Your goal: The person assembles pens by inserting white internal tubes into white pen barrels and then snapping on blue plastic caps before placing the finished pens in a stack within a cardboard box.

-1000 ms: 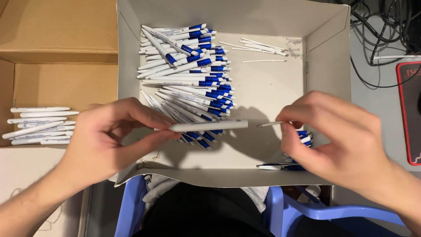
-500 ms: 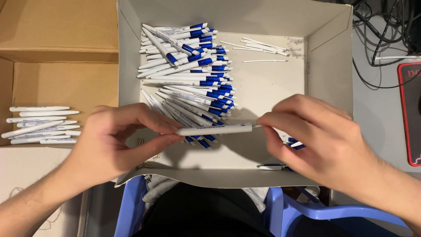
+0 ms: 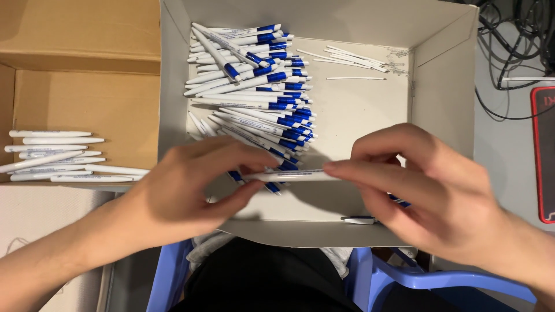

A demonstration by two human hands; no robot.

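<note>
The two hands have closed toward each other over the last second: the right hand (image 3: 439, 190), which a moment ago held a thin refill a little apart from the barrel, has now come up against the end of the white pen barrel (image 3: 292, 175), and the refill is no longer in view (it is presumably inside the barrel, though the fingers hide the joint). The left hand (image 3: 185, 188) pinches the barrel's other end between thumb and fingertips, so both hands are clamped on the same pen, which lies level above the front part of the white cardboard box (image 3: 445, 86). From this, the insertion step looks all but done for this pen. Behind the hands a heap of blue-and-white pens (image 3: 254, 86) fills the box's left half, a few loose thin white refills (image 3: 352, 58) lie near its far right corner, and one blue-tipped part (image 3: 358, 219) rests by the front wall. To the left, a row of plain white barrels (image 3: 52, 155) lies in a brown carton (image 3: 87, 98).
</note>
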